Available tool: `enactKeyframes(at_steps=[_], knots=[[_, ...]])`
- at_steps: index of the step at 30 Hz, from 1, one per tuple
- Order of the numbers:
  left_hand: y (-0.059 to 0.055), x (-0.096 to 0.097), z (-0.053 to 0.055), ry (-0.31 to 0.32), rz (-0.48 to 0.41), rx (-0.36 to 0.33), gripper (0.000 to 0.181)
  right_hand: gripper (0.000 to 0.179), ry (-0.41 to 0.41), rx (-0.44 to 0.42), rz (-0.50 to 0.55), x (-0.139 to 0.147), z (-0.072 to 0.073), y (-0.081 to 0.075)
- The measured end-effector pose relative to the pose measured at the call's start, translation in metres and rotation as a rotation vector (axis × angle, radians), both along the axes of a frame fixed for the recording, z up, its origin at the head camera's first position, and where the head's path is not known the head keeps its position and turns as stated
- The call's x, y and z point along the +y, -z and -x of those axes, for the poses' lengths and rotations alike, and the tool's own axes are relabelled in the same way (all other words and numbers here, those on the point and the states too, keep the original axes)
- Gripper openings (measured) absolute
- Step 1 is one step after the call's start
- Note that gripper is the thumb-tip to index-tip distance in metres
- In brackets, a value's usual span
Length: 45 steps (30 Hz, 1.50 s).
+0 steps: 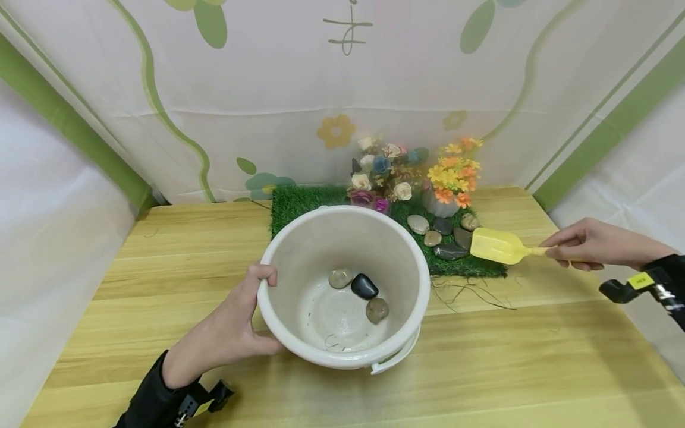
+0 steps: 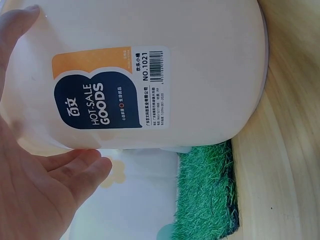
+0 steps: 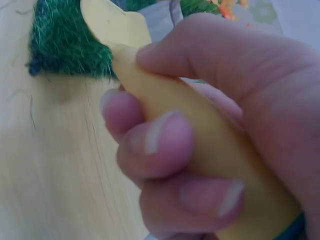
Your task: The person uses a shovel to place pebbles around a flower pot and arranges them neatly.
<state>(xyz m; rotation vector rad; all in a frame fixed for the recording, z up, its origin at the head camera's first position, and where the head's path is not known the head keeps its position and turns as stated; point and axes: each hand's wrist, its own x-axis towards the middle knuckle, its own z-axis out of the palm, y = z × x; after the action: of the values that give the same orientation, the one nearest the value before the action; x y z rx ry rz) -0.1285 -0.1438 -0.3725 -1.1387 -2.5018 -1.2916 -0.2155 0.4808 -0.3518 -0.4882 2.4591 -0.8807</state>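
Observation:
A white plastic bucket (image 1: 342, 359) stands in the middle of the table, its label (image 2: 110, 90) facing the left wrist camera. My left hand (image 1: 235, 327) grips its left side, with a finger hooked over the rim and the thumb against the outer wall. Inside lie a black stone (image 1: 364, 286) and two brownish stones (image 1: 377, 310). On the right, my right hand (image 1: 599, 244) holds a yellow toy shovel (image 1: 497, 245) by its handle, fingers wrapped around it in the right wrist view. The shovel's blade overlaps the turf's right edge, beside several stones (image 1: 451, 251).
Behind the bucket lies a green artificial turf mat (image 1: 299, 201), partly hidden by it. Pale roses (image 1: 382, 172) and a pot of yellow and orange flowers (image 1: 453, 172) stand on the mat. Loose dark strands (image 1: 471, 288) lie on the wooden table (image 1: 535, 356). A printed curtain (image 1: 267, 77) hangs behind.

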Motion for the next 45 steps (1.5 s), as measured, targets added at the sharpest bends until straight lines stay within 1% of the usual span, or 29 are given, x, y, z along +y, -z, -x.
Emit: enactKeyframes(at_steps=[5,9,12,16,19,21,26,30,34,36,41,45], knots=[[-0.001,0.000,0.000,0.003,0.015,-0.012,0.075,0.036,0.095,0.036,0.005,-0.011,-0.015,0.003],[0.000,0.000,0.000,0.000,-0.006,0.006,0.075,0.041,0.181,0.054,0.017,-0.030,-0.026,0.008],[0.001,-0.001,0.000,-0.004,-0.006,0.004,0.075,0.044,0.243,0.076,0.056,-0.048,-0.035,0.012],[-0.001,0.000,-0.001,-0.002,-0.001,0.001,0.074,0.044,0.296,0.117,0.137,-0.072,-0.045,0.019],[0.000,0.000,-0.001,-0.002,-0.004,0.004,0.074,0.046,0.348,0.130,0.175,-0.090,-0.051,0.024],[0.000,0.000,-0.001,-0.002,0.010,-0.008,0.074,0.047,0.379,0.131,0.194,-0.101,-0.055,0.030],[-0.001,-0.001,-0.001,-0.005,0.030,-0.043,0.075,0.048,0.428,0.131,0.252,-0.124,-0.063,0.043],[-0.002,-0.001,-0.001,0.005,0.025,-0.052,0.075,0.045,0.481,0.125,0.304,-0.141,-0.066,0.051],[-0.003,-0.001,0.000,0.000,0.030,-0.050,0.075,0.043,0.544,0.107,0.357,-0.155,-0.066,0.057],[-0.003,-0.002,0.000,-0.007,0.035,-0.049,0.075,0.042,0.564,0.110,0.360,-0.160,-0.064,0.060],[-0.002,-0.002,0.000,0.001,0.026,-0.059,0.075,0.041,0.604,0.103,0.356,-0.169,-0.060,0.069],[-0.002,-0.001,0.000,0.004,0.023,-0.061,0.075,0.044,0.636,0.077,0.403,-0.173,-0.059,0.073]])
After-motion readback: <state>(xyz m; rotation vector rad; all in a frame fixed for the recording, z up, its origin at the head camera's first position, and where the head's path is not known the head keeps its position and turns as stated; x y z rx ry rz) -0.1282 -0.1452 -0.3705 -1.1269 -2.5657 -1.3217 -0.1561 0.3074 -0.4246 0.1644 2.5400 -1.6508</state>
